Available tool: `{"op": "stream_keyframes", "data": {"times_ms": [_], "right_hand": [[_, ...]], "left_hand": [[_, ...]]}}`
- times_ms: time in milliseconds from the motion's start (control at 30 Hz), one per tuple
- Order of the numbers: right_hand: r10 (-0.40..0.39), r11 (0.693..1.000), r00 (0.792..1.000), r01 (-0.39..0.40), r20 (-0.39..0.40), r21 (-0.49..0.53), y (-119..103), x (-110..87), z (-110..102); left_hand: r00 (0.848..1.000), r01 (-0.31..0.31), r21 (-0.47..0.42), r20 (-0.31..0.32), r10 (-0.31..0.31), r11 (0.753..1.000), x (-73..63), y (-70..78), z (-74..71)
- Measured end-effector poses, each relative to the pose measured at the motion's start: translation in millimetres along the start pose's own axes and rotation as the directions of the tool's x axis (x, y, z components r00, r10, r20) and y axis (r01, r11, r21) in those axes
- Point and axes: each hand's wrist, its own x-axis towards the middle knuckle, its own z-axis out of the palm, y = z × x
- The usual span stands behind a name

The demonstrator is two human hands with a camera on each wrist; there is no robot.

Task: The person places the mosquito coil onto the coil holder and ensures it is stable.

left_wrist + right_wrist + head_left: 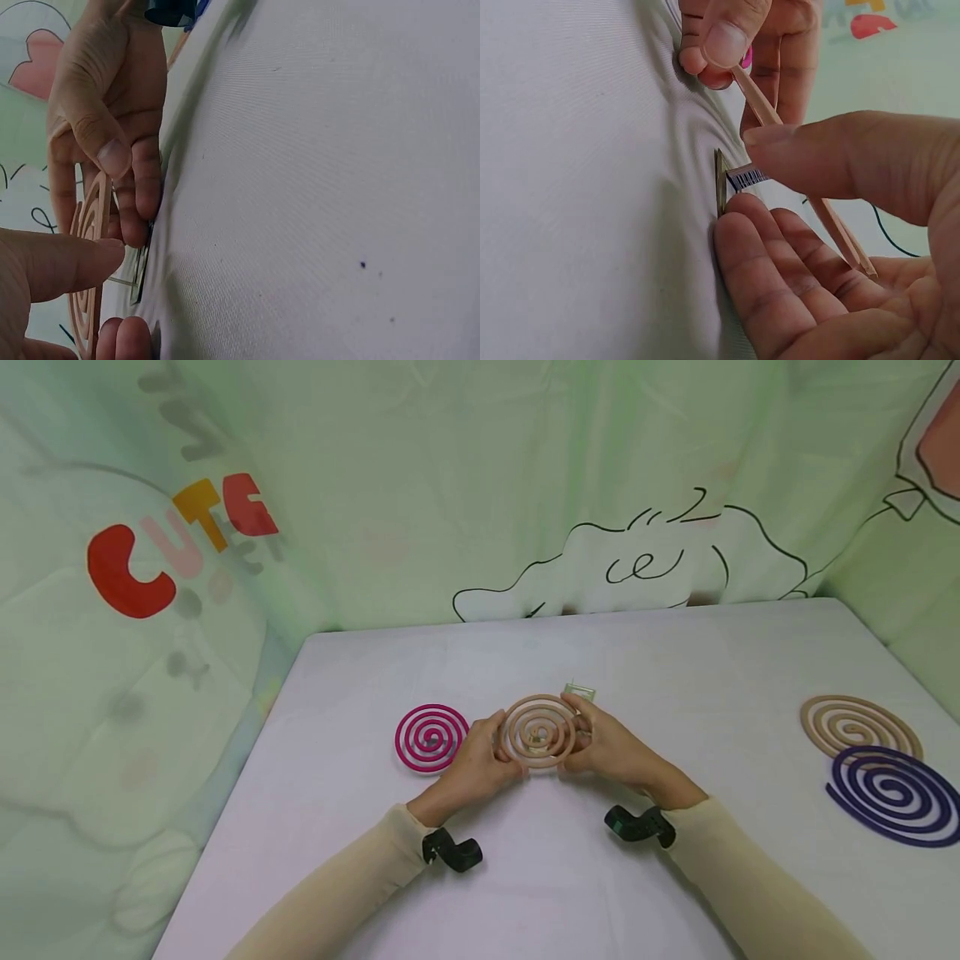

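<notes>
Both hands hold a tan mosquito coil (538,732) upright by its two sides. My left hand (480,756) grips the left rim, thumb on the near face. On the opposite rim my right hand (615,747) pinches the coil, its thumb (810,157) in front and fingers behind. Behind the coil a small flat metal piece (720,184) stands close to the cloth, with a barcode strip (748,177) beside it. A pink mosquito coil (432,734) is just left of my left hand, with a small grey part visible near its centre.
At the table's right side lie a second tan coil (851,727) and a purple coil (892,790) that overlaps it. A small pale greenish rectangular thing (580,692) lies beyond my right fingers. White cloth covers the table (337,860); printed curtains hang behind and beside it.
</notes>
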Motion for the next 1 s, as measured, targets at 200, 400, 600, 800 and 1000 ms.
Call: {"op": "stream_keyframes", "data": {"times_ms": [200,400,600,800,1000], "right_hand": [[-0.024,1.0,0.999,0.024,-0.024,-0.002,-0.8,2.9,1.4],[-0.027,1.0,0.998,0.027,-0.056,0.009,-0.8,7.1,2.7],[-0.012,1.0,0.996,0.014,-0.086,0.027,-0.6,12.2,3.5],[-0.008,0.999,0.994,0.011,-0.112,0.031,0.6,17.8,3.7],[0.003,1.0,0.99,-0.004,-0.138,-0.002,1.2,22.3,4.8]], "left_hand": [[0.997,0.066,-0.076,-0.022,-0.068,0.995,5.0,-0.9,2.0],[0.992,0.092,-0.148,-0.075,-0.104,0.985,9.3,-4.4,5.8],[0.977,0.138,-0.204,-0.133,-0.167,0.969,11.9,-4.5,8.9],[0.964,0.161,-0.273,-0.163,-0.211,0.948,14.8,-3.3,11.1],[0.953,0.174,-0.315,-0.186,-0.24,0.933,16.1,-2.3,12.4]]}}
